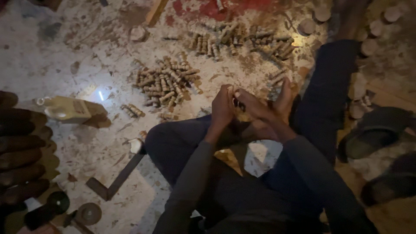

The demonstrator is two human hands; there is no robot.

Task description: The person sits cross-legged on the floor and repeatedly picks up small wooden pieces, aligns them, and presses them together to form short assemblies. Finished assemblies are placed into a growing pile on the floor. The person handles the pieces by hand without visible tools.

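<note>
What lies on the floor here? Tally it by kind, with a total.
Heaps of small wooden pegs: 2
Pale bottle: 1
Metal square: 1
Round discs: 2
Dark sandals: 2
Total: 8

A small dark piece [236, 103] sits between the two hands at frame centre, mostly hidden by fingers [249, 99]; its kind cannot be told. Dark rounded things [19, 149] at the left edge are cut off. The sandal [377, 130] at right is blurred and dim.
</note>
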